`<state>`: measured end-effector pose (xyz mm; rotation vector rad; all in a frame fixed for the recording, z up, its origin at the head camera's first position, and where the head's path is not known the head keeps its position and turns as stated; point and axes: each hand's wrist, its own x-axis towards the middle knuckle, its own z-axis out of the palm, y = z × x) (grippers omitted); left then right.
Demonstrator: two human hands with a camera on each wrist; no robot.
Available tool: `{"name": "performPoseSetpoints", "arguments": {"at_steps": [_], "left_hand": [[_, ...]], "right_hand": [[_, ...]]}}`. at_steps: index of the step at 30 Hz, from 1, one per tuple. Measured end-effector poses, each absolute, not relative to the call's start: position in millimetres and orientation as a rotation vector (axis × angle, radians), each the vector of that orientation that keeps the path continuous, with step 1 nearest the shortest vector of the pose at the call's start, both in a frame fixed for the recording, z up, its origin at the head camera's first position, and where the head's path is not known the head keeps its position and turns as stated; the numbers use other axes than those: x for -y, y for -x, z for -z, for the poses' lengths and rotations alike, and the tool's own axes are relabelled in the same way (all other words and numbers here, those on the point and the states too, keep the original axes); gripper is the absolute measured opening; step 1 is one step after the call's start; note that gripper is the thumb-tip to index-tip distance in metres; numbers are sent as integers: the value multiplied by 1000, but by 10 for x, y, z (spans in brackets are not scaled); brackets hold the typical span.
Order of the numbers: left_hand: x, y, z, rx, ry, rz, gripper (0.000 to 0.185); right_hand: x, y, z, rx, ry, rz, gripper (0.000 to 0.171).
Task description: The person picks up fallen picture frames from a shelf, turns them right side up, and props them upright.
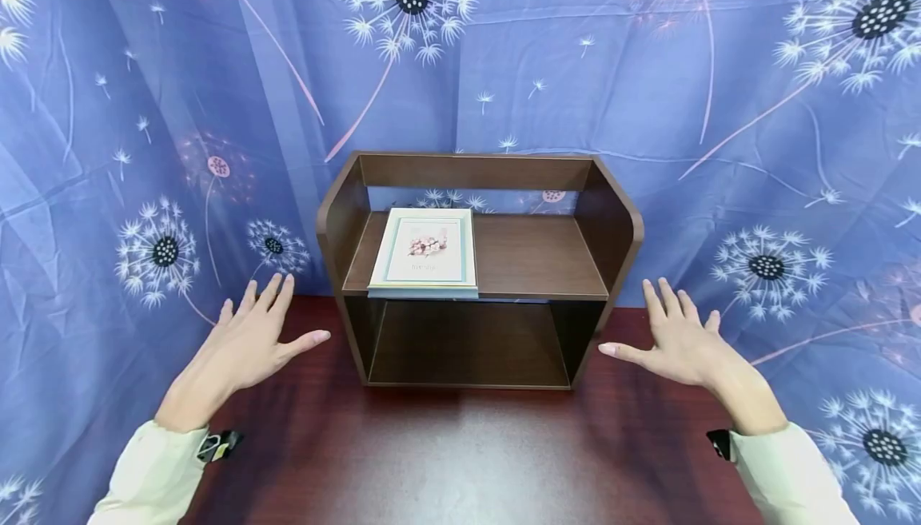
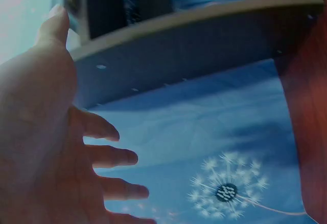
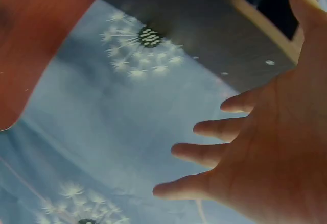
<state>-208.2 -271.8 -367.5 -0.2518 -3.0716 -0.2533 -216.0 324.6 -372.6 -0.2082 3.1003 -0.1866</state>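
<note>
Over the dark red worktop (image 1: 460, 461), the left hand (image 1: 248, 345) and the right hand (image 1: 676, 341) are both spread, fingers straight, holding nothing. Between them stands a small brown shelf (image 1: 612, 229). On its upper board, at the left side, a book (image 1: 426, 252) lies flat. Behind hangs a blue curtain (image 1: 647, 69) with dandelions.
</note>
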Motion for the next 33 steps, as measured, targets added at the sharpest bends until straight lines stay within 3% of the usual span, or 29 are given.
{"name": "performPoseSetpoints", "arguments": {"at_steps": [9, 15, 20, 24, 30, 33], "left_hand": [[2543, 1832, 3443, 2907, 354, 331, 107], [2380, 1671, 3341, 2733, 413, 359, 68], [2235, 1616, 3255, 2600, 527, 437, 34], [2140, 1624, 3192, 2510, 620, 470, 11], [1994, 1676, 3060, 2567, 656, 574, 9], [1896, 1724, 2968, 2638, 632, 665, 18]], "right_hand": [[-2983, 1932, 3440, -3213, 462, 171, 108], [-2782, 1766, 3280, -3297, 618, 219, 76], [-2628, 1721, 3160, -3369, 753, 275, 63], [-2484, 1718, 3052, -3367, 827, 352, 61], [-2279, 1761, 2885, -3330, 911, 385, 70], [-2182, 1824, 2800, -3294, 940, 424, 78]]}}
